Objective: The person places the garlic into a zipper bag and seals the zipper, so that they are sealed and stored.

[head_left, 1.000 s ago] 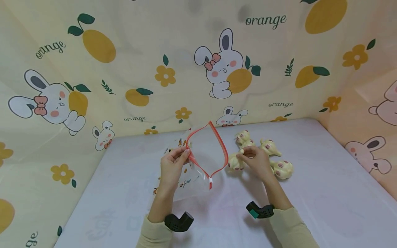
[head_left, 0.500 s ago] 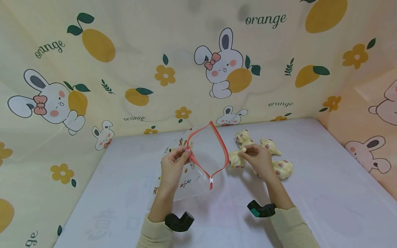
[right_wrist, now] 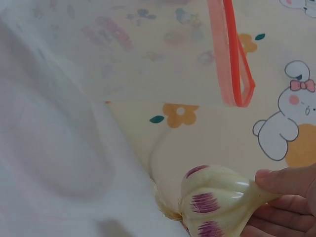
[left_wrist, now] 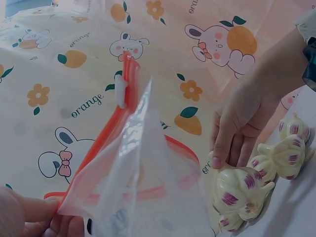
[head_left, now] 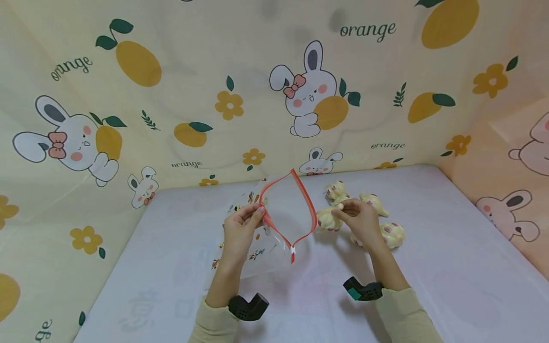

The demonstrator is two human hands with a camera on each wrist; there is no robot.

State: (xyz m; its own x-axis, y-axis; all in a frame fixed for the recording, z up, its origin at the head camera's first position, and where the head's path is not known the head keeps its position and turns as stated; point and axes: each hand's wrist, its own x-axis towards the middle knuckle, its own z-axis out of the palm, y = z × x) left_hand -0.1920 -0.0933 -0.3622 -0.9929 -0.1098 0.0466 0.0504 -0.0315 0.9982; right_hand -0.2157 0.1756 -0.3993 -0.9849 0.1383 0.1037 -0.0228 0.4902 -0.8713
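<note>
My left hand (head_left: 241, 228) pinches the red zip edge of a clear plastic zip bag (head_left: 306, 193). The bag's mouth gapes wide, with a white slider (left_wrist: 120, 91) at one end. Small coloured prints mark its film. To the right of the mouth, my right hand (head_left: 361, 224) pinches a cream garlic bulb (head_left: 329, 220) by its stem. Purple streaks and a tuft of roots show on this bulb in the right wrist view. It hangs outside the bag, apart from the red rim. Whether anything lies inside the bag I cannot tell.
More garlic bulbs lie behind and beside my right hand: one at the back (head_left: 336, 191), another bulb (head_left: 374, 205) to the right, and a nearer bulb (head_left: 392, 235). One more is partly hidden by the hand. A printed cloth (head_left: 253, 128) stands behind the white table (head_left: 171, 267).
My right hand has shifted slightly right with the garlic bulb in its fingers. My left hand and the bag have barely moved.
</note>
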